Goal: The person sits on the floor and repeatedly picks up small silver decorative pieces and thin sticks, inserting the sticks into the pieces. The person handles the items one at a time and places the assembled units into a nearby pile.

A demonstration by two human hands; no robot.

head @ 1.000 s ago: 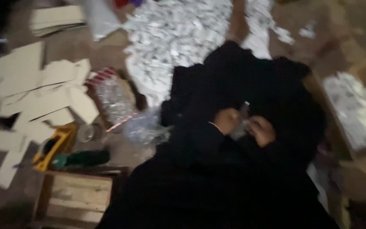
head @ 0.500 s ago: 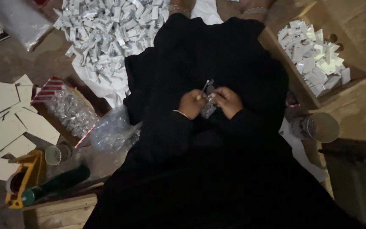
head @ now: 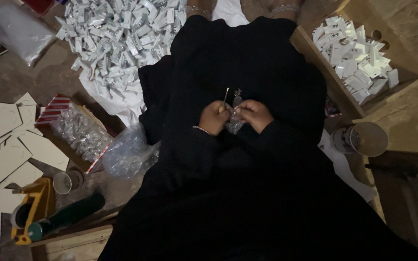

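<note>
A heap of small white boxes (head: 122,34) covers the floor at the top left, and more fill a wooden crate (head: 325,72) at the right. Over the black-robed lap, the left hand (head: 214,117) pinches a thin metal pin (head: 225,99) upright, and the right hand (head: 255,114) closes on a small shiny packet (head: 233,126) between both. What the packet holds is too small to tell.

Black cloth garment (head: 247,63); heap of small white pieces (head: 122,34); red-and-white striped flat packet (head: 54,108); yellow plastic tape dispenser (head: 35,205).
</note>
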